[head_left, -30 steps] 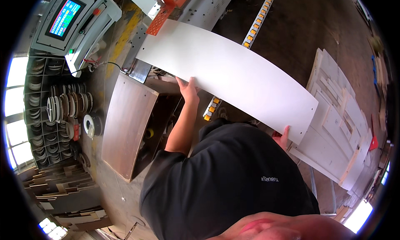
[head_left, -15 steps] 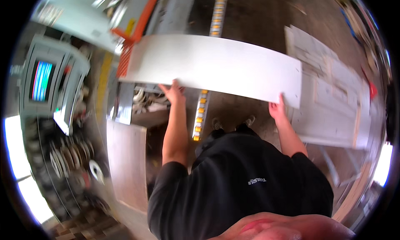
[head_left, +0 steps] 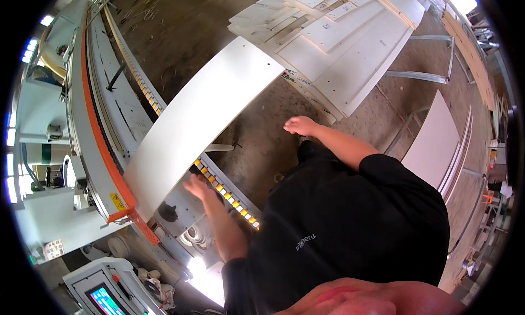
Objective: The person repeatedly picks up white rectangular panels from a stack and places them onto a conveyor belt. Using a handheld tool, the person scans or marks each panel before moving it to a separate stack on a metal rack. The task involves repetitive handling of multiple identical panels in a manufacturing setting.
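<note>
A long white panel [head_left: 202, 113] lies aslant on the edge-processing machine. Its left end rests beside the orange guard strip [head_left: 112, 173], and its far right end, with small dark holes, reaches out near a stack of boards. Close to the panel's near edge is my left hand [head_left: 198, 188], its fingers loosely spread and gripping nothing; whether a fingertip touches the edge I cannot tell. My right hand [head_left: 299, 125] hovers in front of my body, apart from the panel, with loosely bent fingers and nothing in it. Yellow-and-white rollers [head_left: 227, 195] run under the panel.
A stack of white boards [head_left: 355, 53] sits at the far right on a metal frame [head_left: 421, 74]. More panels [head_left: 435, 140] lean at my right. A control console [head_left: 104, 293] with a lit screen stands at the lower left. A metal support bar [head_left: 221, 148] sticks out beneath the panel.
Both hands have let go of the panel; the right hand has drawn back from it. My view has turned, so the panel now slants and more of the machine shows at left.
</note>
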### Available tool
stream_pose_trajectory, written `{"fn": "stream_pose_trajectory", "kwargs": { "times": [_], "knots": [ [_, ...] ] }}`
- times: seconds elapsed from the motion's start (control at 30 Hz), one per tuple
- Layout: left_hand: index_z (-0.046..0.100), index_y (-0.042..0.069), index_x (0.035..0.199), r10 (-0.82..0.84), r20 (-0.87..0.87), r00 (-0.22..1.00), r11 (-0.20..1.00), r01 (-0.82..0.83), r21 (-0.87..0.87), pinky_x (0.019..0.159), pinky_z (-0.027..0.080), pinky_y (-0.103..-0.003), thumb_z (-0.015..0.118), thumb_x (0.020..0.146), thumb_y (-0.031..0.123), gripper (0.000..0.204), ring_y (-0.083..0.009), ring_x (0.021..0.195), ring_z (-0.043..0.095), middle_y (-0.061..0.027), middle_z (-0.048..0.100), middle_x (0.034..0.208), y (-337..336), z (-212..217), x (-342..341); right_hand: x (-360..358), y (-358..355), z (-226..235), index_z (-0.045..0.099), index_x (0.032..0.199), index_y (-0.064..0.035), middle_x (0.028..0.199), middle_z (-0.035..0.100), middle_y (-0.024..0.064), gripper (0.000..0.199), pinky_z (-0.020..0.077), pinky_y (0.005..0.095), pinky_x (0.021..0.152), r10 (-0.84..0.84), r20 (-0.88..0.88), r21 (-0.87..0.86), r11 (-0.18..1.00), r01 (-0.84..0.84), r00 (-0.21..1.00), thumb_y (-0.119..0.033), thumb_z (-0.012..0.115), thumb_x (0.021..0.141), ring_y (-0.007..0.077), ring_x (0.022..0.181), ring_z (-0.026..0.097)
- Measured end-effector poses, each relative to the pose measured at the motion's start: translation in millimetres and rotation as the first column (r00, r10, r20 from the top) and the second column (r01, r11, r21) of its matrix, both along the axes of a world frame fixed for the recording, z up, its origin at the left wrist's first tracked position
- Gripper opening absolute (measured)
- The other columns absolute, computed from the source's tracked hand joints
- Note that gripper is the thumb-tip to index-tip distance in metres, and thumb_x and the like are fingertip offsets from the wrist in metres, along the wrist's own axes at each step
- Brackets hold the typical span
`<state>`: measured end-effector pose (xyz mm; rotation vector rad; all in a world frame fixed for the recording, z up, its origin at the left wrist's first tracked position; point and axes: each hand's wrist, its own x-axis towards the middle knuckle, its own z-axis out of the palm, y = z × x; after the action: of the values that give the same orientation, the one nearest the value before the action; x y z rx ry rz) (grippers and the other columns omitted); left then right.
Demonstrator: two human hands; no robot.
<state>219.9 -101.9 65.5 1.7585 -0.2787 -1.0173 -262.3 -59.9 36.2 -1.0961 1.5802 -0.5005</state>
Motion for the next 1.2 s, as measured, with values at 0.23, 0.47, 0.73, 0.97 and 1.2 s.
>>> {"fn": "stream_pose_trajectory", "kwargs": {
  "times": [0.23,0.47,0.73,0.97,1.2],
  "knots": [
    [0.049,0.011,0.145,-0.437,0.852,0.289,0.886,0.299,0.354,0.106,0.042,-0.05,0.066,0.089,0.026,0.06,-0.0386,0.124,0.05,-0.016,0.055,0.136,7.9,-24.3,-56.8,-109.8,52.5,-65.3,0.077,0.105,-0.0138,0.098,0.076,0.0045,0.036,0.0554,0.0352,0.082,0.004,-0.378,-0.009,1.0,-0.008,0.926,-0.046,0.07,0.091,0.0202,0.091,0.071],
    [0.044,0.01,0.149,-0.502,0.828,0.25,0.852,0.309,0.423,0.109,0.04,-0.05,0.065,0.084,0.015,0.069,-0.04,0.129,0.048,-0.0186,0.053,0.14,3.8,-16.4,-60.1,-197.5,-32.1,-90.3,0.077,0.1,-0.0127,0.093,0.076,0.0064,0.031,0.055,0.036,0.076,-0.198,-0.277,0.125,0.963,0.239,0.94,-0.041,0.069,0.091,0.0204,0.085,0.071],
    [0.044,0.006,0.149,-0.701,0.711,-0.054,0.709,0.055,0.703,0.111,0.041,-0.051,0.067,0.085,0.023,0.07,-0.0406,0.134,0.047,-0.0203,0.045,0.15,-10.9,-4.5,-117.3,-334.7,-210.6,-116.2,0.062,0.136,-0.0124,0.13,0.068,0.011,0.061,0.0484,0.0443,0.104,-0.309,-0.516,-0.04,0.94,0.338,0.799,-0.051,0.066,0.09,0.0303,0.126,0.061],
    [0.061,-0.003,0.129,-0.9,0.352,0.256,0.413,0.756,0.508,0.102,0.049,-0.047,0.073,0.087,0.032,0.056,-0.0432,0.117,0.06,-0.0223,0.064,0.13,-4.2,-57.4,-210.3,-404.2,-304.3,-94.8,0.057,0.14,-0.0164,0.145,0.056,0.0074,0.059,0.0495,0.0451,0.103,-0.155,-0.709,0.121,0.934,0.335,0.688,-0.042,0.066,0.088,0.0283,0.129,0.058],
    [0.058,-0.001,0.131,-0.883,-0.09,0.461,0.422,0.863,0.278,0.098,0.05,-0.042,0.071,0.091,0.026,0.05,-0.0363,0.111,0.062,-0.0178,0.064,0.123,6.7,-94.5,-208.8,-423.8,-324.9,-109.7,0.059,0.133,-0.0155,0.135,0.063,0.0078,0.054,0.0503,0.0448,0.101,-0.126,-0.654,0.202,0.921,0.333,0.746,-0.038,0.067,0.085,0.0279,0.126,0.059]
  ]
}}
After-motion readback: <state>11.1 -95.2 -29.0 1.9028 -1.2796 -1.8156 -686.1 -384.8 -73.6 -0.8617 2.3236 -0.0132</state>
